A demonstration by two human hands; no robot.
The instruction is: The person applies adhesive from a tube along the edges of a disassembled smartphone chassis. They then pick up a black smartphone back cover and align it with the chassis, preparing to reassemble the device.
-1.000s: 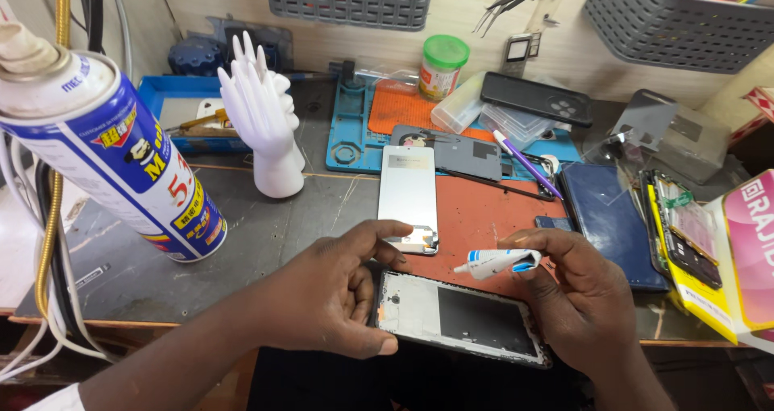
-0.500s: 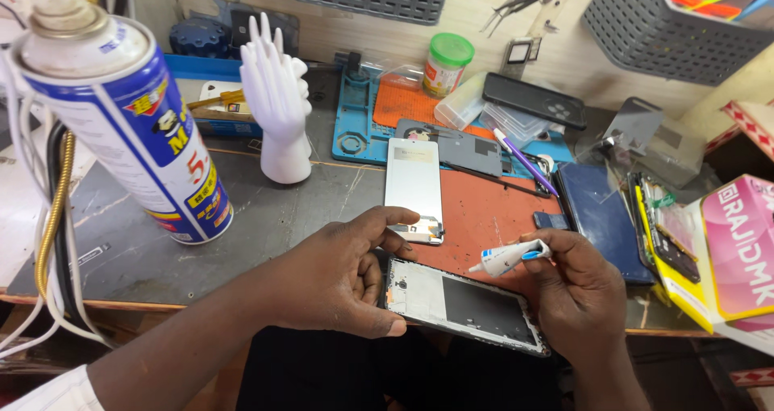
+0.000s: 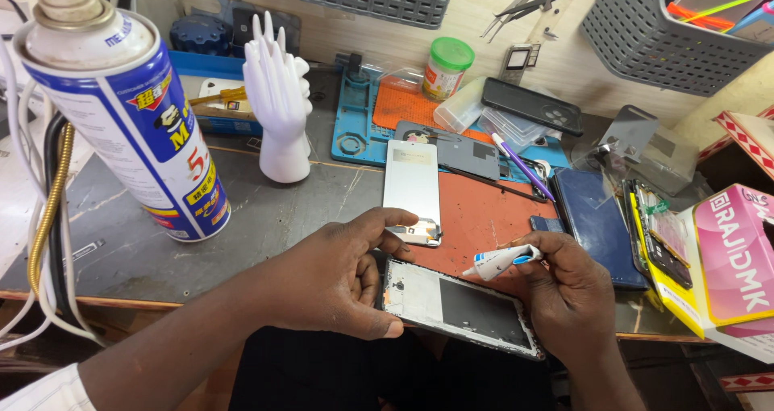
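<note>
two hands work at the bench's near edge: the left hand [image 3: 334,278] grips the left end of the opened grey phone frame [image 3: 459,306], its long axis running left-right, while the right hand [image 3: 568,294] pinches a small white glue tube [image 3: 501,260], nozzle aimed left just above the frame.
</note>
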